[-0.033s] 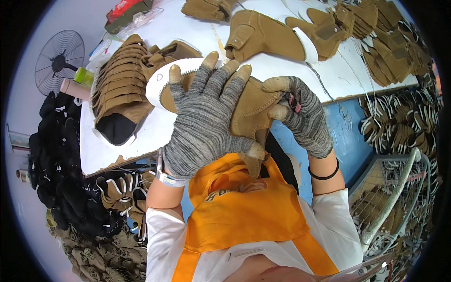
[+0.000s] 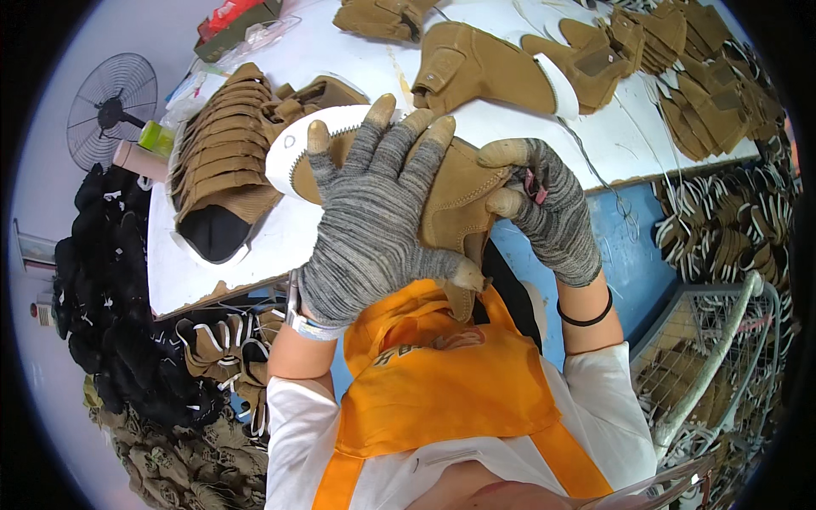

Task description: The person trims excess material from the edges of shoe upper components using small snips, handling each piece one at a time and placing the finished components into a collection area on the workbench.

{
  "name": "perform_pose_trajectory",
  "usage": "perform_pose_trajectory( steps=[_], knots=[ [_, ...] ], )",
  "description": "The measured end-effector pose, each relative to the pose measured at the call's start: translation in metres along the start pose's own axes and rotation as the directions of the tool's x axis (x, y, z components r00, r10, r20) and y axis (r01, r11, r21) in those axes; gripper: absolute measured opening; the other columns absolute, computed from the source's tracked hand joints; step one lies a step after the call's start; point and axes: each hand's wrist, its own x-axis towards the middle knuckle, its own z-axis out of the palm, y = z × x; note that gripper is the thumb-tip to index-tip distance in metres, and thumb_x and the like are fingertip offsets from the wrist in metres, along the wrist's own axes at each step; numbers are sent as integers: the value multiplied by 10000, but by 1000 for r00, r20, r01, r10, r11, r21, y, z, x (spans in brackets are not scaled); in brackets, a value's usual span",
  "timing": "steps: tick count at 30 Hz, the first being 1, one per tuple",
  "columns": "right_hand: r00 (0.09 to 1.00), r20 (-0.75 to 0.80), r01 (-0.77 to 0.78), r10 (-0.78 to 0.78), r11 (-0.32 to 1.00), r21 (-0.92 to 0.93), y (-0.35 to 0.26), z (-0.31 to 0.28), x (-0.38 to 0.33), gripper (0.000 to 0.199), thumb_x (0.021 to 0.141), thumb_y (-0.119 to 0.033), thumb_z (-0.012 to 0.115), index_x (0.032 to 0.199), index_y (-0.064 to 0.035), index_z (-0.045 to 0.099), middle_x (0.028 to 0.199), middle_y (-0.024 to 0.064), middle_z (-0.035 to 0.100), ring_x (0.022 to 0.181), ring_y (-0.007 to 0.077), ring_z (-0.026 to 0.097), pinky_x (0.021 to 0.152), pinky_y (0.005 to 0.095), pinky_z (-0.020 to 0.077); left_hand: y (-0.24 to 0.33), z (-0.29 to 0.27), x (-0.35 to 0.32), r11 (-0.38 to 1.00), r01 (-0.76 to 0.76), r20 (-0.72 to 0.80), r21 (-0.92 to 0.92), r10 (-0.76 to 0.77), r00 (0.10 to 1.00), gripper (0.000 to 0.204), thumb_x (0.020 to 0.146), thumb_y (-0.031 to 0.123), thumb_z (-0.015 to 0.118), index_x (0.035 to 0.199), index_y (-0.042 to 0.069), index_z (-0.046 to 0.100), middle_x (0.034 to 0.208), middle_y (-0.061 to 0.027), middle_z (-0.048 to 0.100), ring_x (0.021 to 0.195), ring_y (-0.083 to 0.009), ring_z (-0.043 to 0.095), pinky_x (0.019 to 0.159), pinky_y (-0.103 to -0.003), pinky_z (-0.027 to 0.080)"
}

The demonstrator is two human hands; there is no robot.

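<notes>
Nothing has shifted since the earlier frame: both hands and the glove sit as before. Left hand, in a grey knit glove, lies flat with fingers spread wide over the tan work glove, pressing rather than gripping. Right hand, at 3 o'clock of the glove, pinches its edge between thumb and fingers. Glove is held just above the near edge of the white bench, its white cuff at 10 o'clock. Stack of tan gloves lies at 9 o'clock; fan beyond.
</notes>
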Motion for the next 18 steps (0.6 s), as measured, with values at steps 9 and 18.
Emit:
perform_pose_trajectory(
  steps=[9,18],
  knots=[
    [992,-81,-86,95,990,108,59,3,4,436,861,-196,678,1246,-29,562,1066,69,650,984,159,615,855,285,509,1,49,11,998,67,0,17,-67,998,631,745,539,693,1175,82,626,1082,-115,623,1126,-287,542,1097,-552,148],
    [980,-143,93,-136,958,-271,96,-23,-3,333,842,-63,666,1145,2,545,1007,88,572,900,200,576,850,282,498,8,82,25,996,0,-31,94,3,1000,603,722,572,685,1125,124,680,1071,-78,647,1120,-267,552,1124,-517,125]
  ],
)
